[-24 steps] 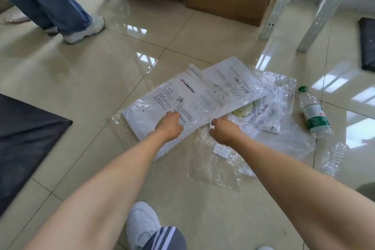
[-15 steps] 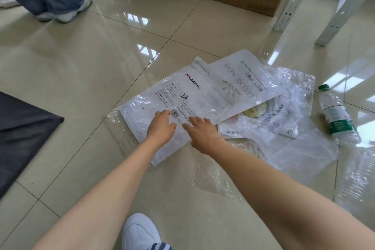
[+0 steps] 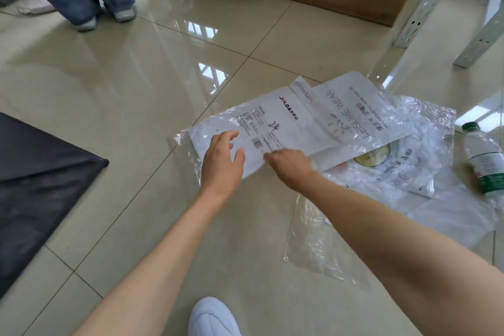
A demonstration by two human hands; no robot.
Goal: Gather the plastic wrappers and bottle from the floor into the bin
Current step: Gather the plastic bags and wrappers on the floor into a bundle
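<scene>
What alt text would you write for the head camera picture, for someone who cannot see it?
Two bare hands reach down to a white printed wrapper on a glossy tiled floor, the left hand spread open, the right hand at its near edge. More clear wrappers lie crumpled to the right beside a plastic bottle on its side.

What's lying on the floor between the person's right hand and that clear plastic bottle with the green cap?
In the head view, crinkled clear plastic wrappers cover the stretch between the right hand and the bottle.
</scene>
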